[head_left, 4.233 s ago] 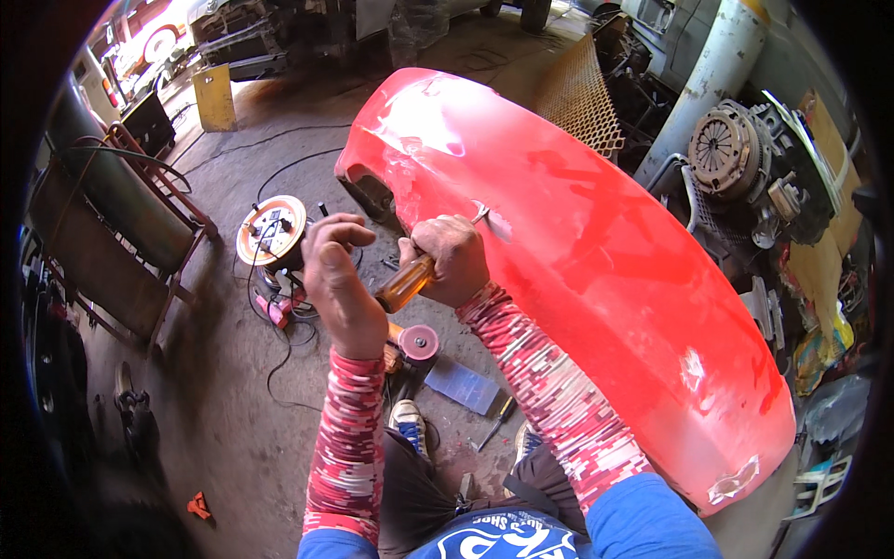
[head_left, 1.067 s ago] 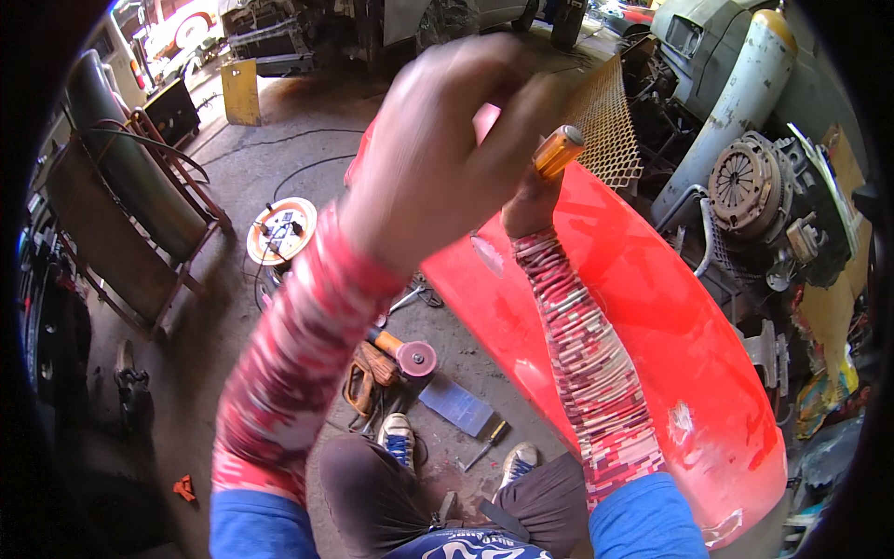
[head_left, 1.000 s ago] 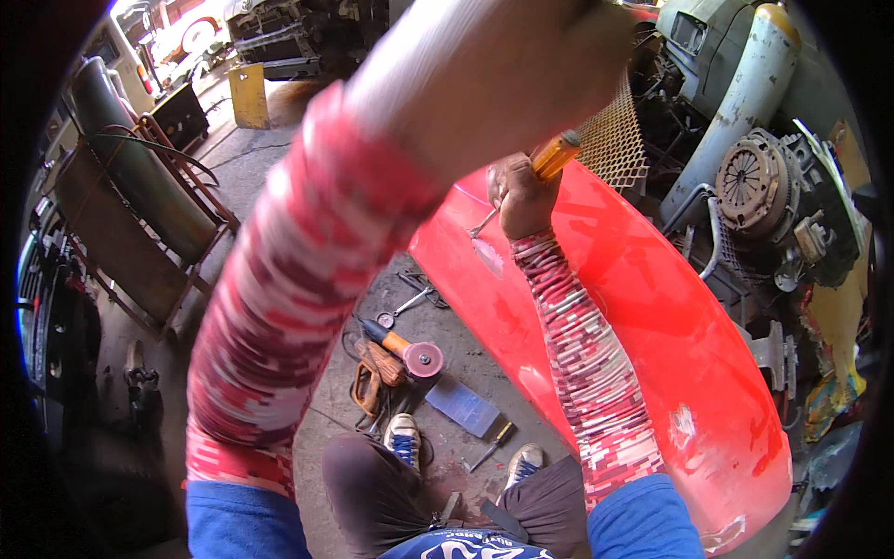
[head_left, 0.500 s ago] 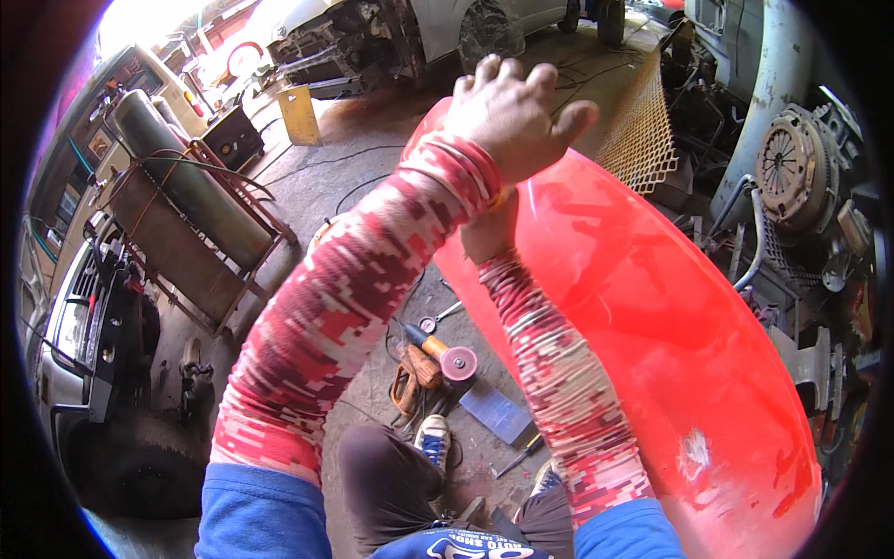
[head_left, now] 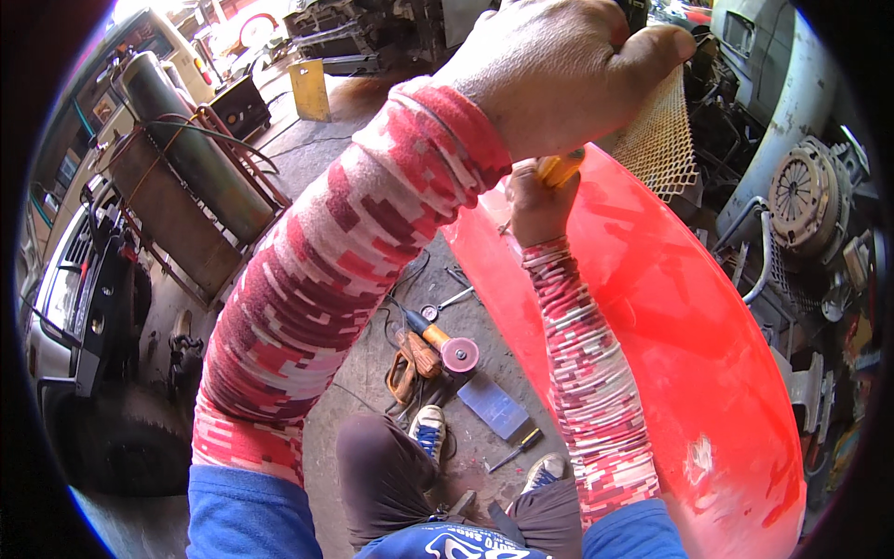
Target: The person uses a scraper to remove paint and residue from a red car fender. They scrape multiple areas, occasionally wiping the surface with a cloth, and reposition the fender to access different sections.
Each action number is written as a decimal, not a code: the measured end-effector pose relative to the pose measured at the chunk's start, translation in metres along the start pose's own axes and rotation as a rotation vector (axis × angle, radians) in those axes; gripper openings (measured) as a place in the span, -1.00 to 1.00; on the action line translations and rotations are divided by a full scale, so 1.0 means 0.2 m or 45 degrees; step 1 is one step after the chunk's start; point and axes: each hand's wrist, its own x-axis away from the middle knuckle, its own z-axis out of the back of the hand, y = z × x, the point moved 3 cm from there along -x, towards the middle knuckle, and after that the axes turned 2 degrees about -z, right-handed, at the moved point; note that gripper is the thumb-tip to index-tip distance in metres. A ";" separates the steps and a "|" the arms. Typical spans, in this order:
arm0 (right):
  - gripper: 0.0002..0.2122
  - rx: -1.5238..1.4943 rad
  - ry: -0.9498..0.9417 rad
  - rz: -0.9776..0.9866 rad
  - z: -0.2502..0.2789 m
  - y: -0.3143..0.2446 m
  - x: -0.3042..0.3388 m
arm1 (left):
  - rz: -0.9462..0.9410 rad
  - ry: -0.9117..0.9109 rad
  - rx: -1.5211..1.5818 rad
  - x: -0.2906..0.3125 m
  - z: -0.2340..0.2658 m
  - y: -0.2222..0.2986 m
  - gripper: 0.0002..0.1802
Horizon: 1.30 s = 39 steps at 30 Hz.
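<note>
My left hand (head_left: 559, 79) is raised at the top, back toward me. Its thumb stands away from the fingers, which are partly cut off by the frame's edge; nothing shows in it. Below it, my right hand (head_left: 543, 207) is closed around a yellow-orange handle (head_left: 560, 169); the rest of that tool is hidden behind the left hand and wrist. Under both hands lies a large red car body panel (head_left: 652, 307), curved and glossy, with a pale scuffed patch toward its near end. The right hand is over the panel's far left edge.
An angle grinder (head_left: 447, 347), a blue flat sheet (head_left: 494, 406) and a screwdriver (head_left: 514, 450) lie on the floor near my shoes. Gas cylinders (head_left: 186, 149) stand on a cart at left. Expanded metal mesh (head_left: 666, 140) and a clutch cover (head_left: 803, 190) are at right.
My left hand has come nearer and moved up and to the right, partly leaving the frame. My right hand has shifted right, and the yellow-orange handle now shows clearly.
</note>
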 end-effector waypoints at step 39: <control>-0.75 0.526 -0.164 0.568 0.03 -0.06 0.04 | 0.651 -0.087 -0.056 0.14 -0.52 0.01 -0.35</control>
